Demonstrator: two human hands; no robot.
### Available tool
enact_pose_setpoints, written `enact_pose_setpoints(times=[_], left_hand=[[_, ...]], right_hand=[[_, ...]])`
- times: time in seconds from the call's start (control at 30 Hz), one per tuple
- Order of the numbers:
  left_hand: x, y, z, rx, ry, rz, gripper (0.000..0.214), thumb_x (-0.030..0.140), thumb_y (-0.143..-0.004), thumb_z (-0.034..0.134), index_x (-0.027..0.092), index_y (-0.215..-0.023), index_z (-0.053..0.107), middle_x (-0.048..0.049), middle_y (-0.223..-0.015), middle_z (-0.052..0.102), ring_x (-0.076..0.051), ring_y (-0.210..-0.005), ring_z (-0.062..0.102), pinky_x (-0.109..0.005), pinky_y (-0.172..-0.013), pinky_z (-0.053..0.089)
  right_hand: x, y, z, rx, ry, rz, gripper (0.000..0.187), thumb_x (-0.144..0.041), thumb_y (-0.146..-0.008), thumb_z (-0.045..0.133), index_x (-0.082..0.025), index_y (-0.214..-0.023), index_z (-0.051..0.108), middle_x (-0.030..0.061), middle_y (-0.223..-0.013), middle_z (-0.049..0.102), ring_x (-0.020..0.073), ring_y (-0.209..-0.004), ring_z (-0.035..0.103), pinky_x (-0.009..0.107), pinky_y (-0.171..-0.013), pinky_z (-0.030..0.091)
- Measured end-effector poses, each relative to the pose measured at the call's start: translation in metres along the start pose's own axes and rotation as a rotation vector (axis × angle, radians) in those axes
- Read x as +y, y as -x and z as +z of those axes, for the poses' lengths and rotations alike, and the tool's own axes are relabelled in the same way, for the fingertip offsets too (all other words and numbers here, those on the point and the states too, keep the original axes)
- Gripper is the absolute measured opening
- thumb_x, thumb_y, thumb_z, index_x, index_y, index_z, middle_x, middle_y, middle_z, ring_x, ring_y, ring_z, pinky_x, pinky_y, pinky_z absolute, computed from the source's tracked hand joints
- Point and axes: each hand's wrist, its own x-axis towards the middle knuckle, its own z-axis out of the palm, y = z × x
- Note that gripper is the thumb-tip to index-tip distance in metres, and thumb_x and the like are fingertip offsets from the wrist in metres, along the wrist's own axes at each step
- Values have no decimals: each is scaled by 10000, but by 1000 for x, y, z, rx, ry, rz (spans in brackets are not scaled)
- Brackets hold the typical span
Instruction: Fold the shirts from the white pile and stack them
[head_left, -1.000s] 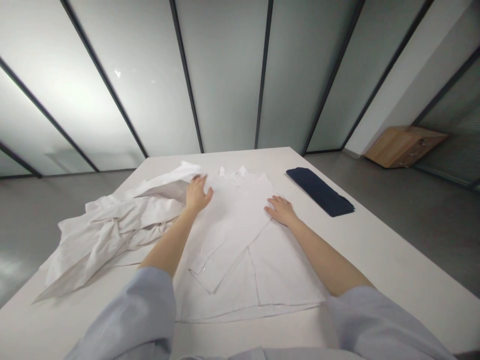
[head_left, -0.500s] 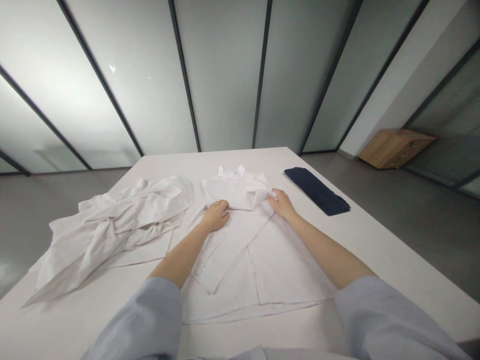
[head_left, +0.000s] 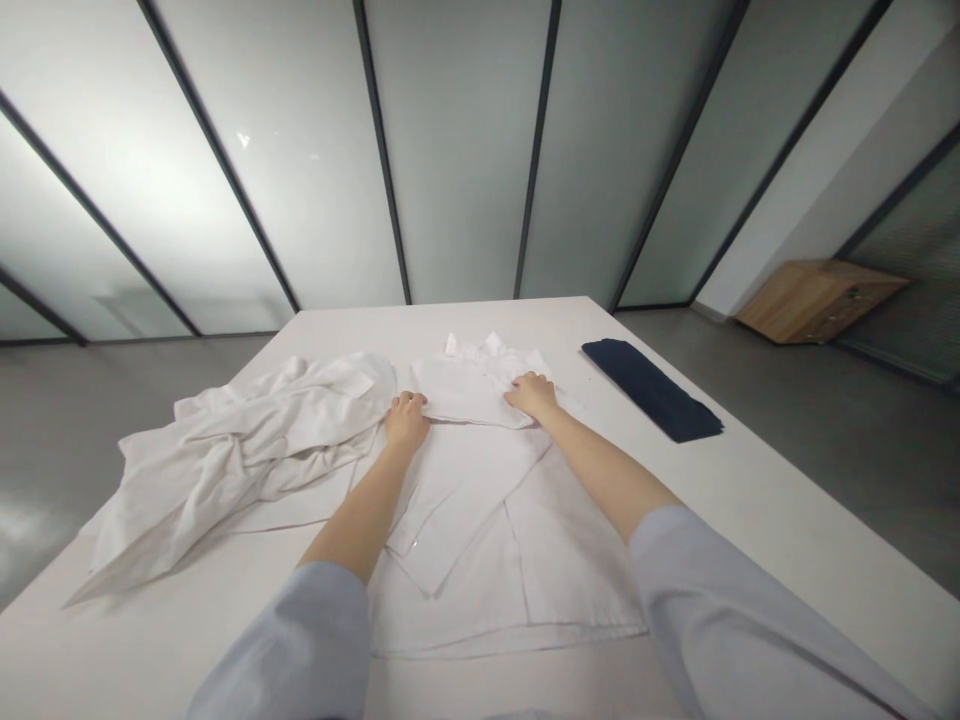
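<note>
Shifted along the fold since a moment ago, left hand [head_left: 407,420] and right hand [head_left: 532,395] curl tight, pinching the ends (collar side) of the shirt [head_left: 465,500].

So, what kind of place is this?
Probably an office or meeting room: frosted glass partition walls with dark frames, a white table, and a wooden cabinet on the grey floor. The left hand and right hand grip a white shirt there.
</note>
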Motion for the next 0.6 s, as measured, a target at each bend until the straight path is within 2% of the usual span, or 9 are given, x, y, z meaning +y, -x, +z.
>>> enact_pose_setpoints(times=[0.07, 0.13, 0.23, 0.33, 0.4, 0.5, 0.6], left_hand=[[-4, -3, 0, 26, 32, -56, 297, 75, -751, 491, 220, -980, 612, -107, -1065, 591, -261, -1034, 555, -374, -849, 462], [-7, -6, 2, 44, 82, -119, 248, 71, -738, 495, 212, -919, 590, -99, -1004, 585, -251, -982, 571, -364, -822, 464], [-12, -11, 2, 63, 163, -180, 212, 72, -725, 492, 205, -874, 564, -88, -946, 575, -241, -919, 585, -359, -800, 461], [-21, -16, -1, 117, 205, -196, 215, 69, -727, 483, 197, -883, 560, -89, -947, 571, -238, -920, 584, -358, -817, 456], [-27, -18, -4, 144, 217, -209, 242, 68, -733, 479, 191, -923, 565, -95, -985, 569, -235, -938, 583, -355, -831, 456], [-32, -19, -7, 131, 205, -182, 306, 79, -741, 490, 188, -1014, 573, -104, -1070, 563, -236, -972, 580, -354, -861, 456], [-27, -16, -9, 95, 109, -65, 360, 97, -746, 510, 199, -1086, 576, -106, -1132, 560, -255, -1056, 549, -365, -911, 436]], right_hand=[[1, 0, -2, 87, -70, 0, 273, -294, -852, 502, -191, -1006, 702, 137, -1131, 649, 294, -1090, 554, 405, -923, 407], [8, -1, -6, 195, -271, 5, 282, -247, -855, 433, -181, -965, 685, 116, -1042, 673, 258, -1003, 588, 377, -893, 436], [28, 8, -11, 364, -700, 70, 311, -273, -834, 387, -172, -1015, 618, 82, -927, 672, 217, -856, 614, 345, -799, 493], [57, 37, -7, 454, -1018, 137, 377, -268, -775, 408, -193, -1127, 520, 41, -860, 649, 199, -786, 619, 346, -737, 523], [81, 63, -1, 401, -1101, 104, 463, -258, -740, 446, -220, -1201, 461, 34, -896, 655, 202, -814, 629, 365, -751, 530], [119, 96, 3, 216, -1057, 76, 602, -259, -710, 486, -231, -1304, 396, 77, -1028, 666, 216, -815, 636, 399, -752, 535], [145, 110, -7, 186, -978, 37, 664, -315, -749, 511, -243, -1386, 342, 110, -1166, 630, 237, -911, 641, 435, -797, 530]])
